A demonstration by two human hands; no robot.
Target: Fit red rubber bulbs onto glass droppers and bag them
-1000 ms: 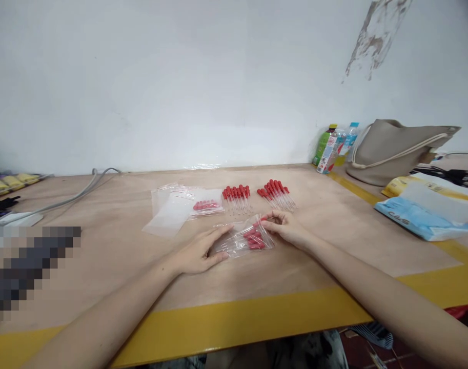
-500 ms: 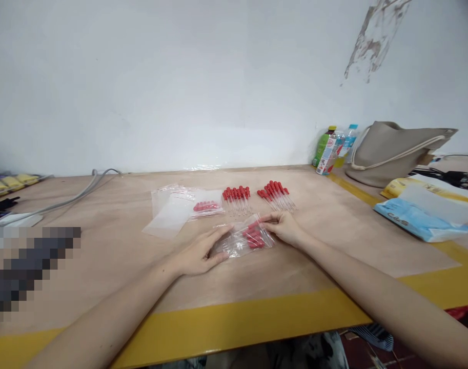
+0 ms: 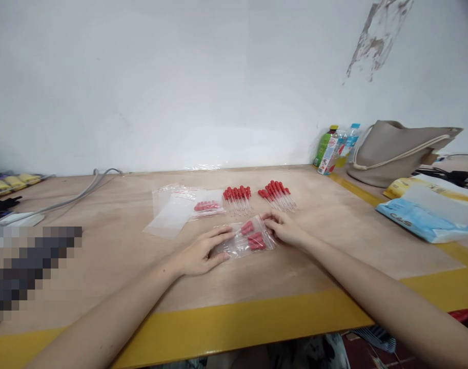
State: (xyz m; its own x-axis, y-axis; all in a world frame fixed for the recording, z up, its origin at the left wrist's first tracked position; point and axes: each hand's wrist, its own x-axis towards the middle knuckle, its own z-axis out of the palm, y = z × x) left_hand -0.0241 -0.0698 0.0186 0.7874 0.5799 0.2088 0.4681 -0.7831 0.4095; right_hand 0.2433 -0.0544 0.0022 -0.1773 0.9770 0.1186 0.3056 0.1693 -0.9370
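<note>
A clear zip bag (image 3: 239,248) lies on the table between my hands, with several red-bulbed droppers (image 3: 256,240) inside it. My left hand (image 3: 203,252) holds its left end, thumb at the near edge and fingers at the far edge. At the bag's right end, my right hand (image 3: 282,227) is closed on the upper corner by the zip strip. Beyond the bag lie two groups of loose droppers, a left group (image 3: 237,195) and a right group (image 3: 276,192), bulbs toward the wall. To their left, a filled bag of droppers (image 3: 207,206) rests by flat empty zip bags (image 3: 168,218).
Drink bottles (image 3: 329,151) and a grey-beige bag (image 3: 397,154) stand at the back right. A blue tissue pack (image 3: 414,220) lies nearer on the right. A grey cable (image 3: 74,195) crosses the left side. Yellow tape (image 3: 234,325) runs along the table's front edge.
The dropper that lay under my right fingers at the bag's mouth is now inside the bag. My right fingers have shifted to the bag's upper right corner; my left hand stays put.
</note>
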